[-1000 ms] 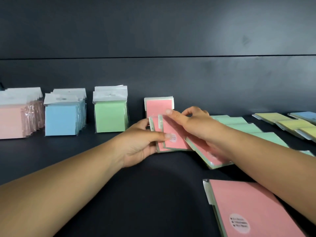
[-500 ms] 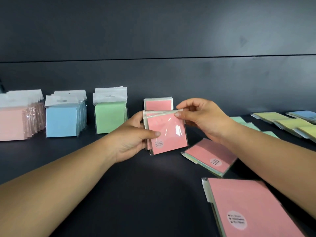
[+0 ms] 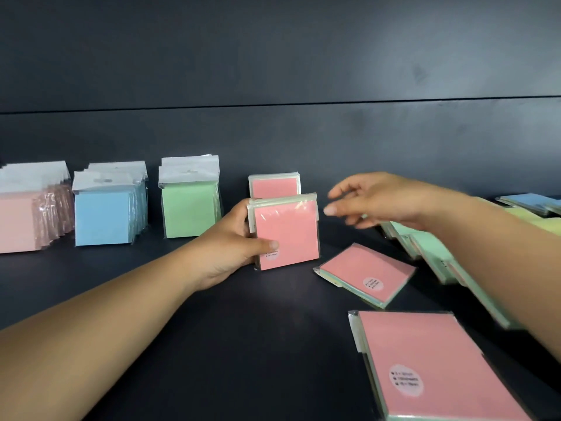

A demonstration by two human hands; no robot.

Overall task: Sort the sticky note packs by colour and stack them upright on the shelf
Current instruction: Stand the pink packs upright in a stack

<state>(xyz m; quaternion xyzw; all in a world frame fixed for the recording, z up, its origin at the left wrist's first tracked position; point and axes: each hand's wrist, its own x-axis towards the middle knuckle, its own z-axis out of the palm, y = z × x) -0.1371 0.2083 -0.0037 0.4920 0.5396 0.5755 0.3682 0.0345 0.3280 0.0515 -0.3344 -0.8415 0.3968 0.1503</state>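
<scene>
My left hand [image 3: 230, 247] grips an upright pink-faced sticky note pack [image 3: 288, 232] near the middle of the dark shelf [image 3: 243, 344], thumb on its front. Right behind it another pink-faced pack [image 3: 274, 185] stands upright against the back wall. My right hand [image 3: 382, 202] hovers to the right of the held pack with fingers spread and holds nothing. A pink-faced pack [image 3: 367, 275] lies flat to the right, and a bigger-looking one [image 3: 431, 366] lies flat close to me.
Upright sorted stacks stand at the left: pale pink [image 3: 27, 214], blue [image 3: 106, 214] and green [image 3: 189, 205]. Loose green packs [image 3: 431, 250] lie flat under my right forearm. Yellow [image 3: 540, 221] and blue packs [image 3: 528, 200] lie flat at the far right.
My right hand has let go of the pink pack and drawn away to the right. My left hand now holds the pack alone, set more upright.
</scene>
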